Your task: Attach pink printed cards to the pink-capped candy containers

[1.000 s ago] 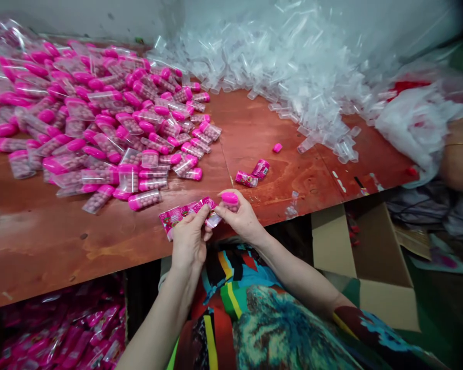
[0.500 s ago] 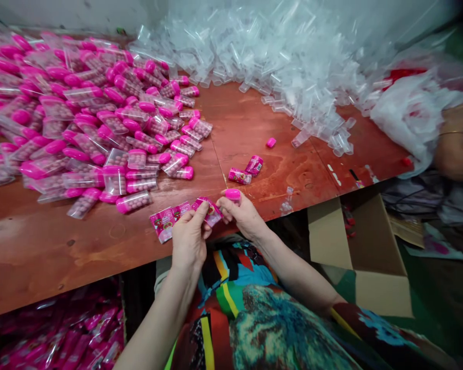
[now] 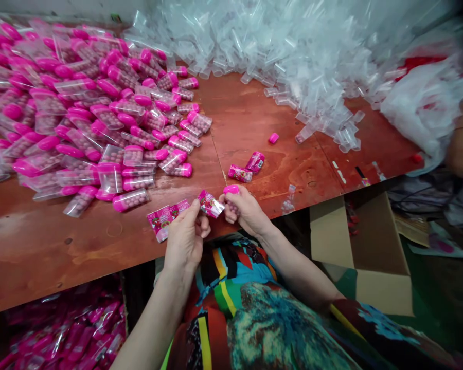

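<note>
Left hand (image 3: 185, 234) eases from right hand (image 3: 245, 209) near the front edge of the counter (image 3: 96, 249), baring more wrapper strip (image 3: 211, 204); left grip pinches it, right encloses a pink-capped bottle (image 3: 231, 190).

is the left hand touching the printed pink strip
Touching: the head view shows the left hand pinching the printed pink strip, which sticks out on both sides of the grip.

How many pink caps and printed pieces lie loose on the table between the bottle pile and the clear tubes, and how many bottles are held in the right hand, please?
Pink cap: 1
Printed pieces: 2
Bottle in the right hand: 1
Total: 4
</note>
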`<state>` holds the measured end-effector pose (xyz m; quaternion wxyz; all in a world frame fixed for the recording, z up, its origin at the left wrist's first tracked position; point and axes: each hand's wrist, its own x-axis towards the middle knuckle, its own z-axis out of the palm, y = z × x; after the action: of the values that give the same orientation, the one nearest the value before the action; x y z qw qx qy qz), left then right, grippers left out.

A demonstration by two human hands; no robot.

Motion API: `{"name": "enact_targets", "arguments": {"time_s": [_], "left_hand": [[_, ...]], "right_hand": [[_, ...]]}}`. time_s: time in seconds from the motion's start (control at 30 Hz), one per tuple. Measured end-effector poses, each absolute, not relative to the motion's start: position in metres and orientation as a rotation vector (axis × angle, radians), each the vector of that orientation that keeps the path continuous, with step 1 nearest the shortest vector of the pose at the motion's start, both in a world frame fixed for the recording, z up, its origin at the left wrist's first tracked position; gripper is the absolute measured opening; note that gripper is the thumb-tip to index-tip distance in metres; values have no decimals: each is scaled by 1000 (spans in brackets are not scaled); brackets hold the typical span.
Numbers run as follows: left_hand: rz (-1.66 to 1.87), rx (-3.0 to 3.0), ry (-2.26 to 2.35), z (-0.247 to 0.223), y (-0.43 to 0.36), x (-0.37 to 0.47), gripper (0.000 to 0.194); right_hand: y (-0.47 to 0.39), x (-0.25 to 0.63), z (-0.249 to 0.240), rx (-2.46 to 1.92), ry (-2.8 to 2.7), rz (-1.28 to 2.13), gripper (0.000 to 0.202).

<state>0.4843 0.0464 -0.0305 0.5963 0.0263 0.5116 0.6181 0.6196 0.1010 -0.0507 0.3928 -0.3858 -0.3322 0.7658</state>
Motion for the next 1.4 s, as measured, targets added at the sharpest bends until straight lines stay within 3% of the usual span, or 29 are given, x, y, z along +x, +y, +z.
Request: {"name": "enact_targets", "arguments": {"time_s": [0.13,0.33,0.7,1.1,1.4], "left_hand": [[1475,-9,1172,-34,51,487,35],[1500,-53,1139,-37,53,493,33],[1488,-35,1181,-37,51,502,45],[1477,-6,1153,-36,46,502,44],[1454,114,1127,-33,42,505,44]], "right_hand": [[88,634,-46,-968,-843,2004,25],[62,637,-49,-1119,-878,1990,34],[56,638,-48,-1087,-953,1879,34],[51,638,-38,-1021,-1035,1831,34],[46,633,-39,-1032,-987,1909,54]]}}
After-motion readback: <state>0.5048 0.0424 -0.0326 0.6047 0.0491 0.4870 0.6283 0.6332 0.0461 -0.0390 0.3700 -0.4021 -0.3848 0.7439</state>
